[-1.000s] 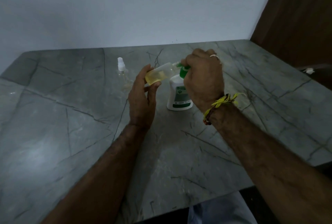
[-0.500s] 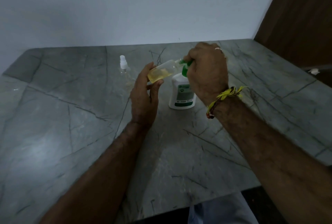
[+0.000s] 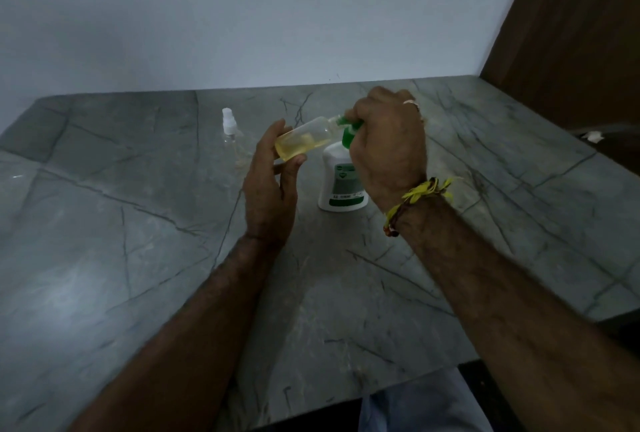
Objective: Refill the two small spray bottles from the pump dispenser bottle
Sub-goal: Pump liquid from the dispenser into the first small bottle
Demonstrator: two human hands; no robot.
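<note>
On the grey marble tabletop (image 3: 138, 258), the left hand (image 3: 268, 196) grips a tilted small spray bottle (image 3: 304, 138) of yellow liquid at the green nozzle of the pump dispenser bottle (image 3: 341, 182); the right hand (image 3: 388, 147) curls over the pump. The second spray bottle (image 3: 229, 128) stands upright left.

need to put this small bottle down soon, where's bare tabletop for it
Bare grey tabletop lies near the left forearm, and right of the pump dispenser bottle. The middle is crowded: the left hand holds the tilted small bottle against the pump, under the right hand. A capped spray bottle stands behind.
</note>
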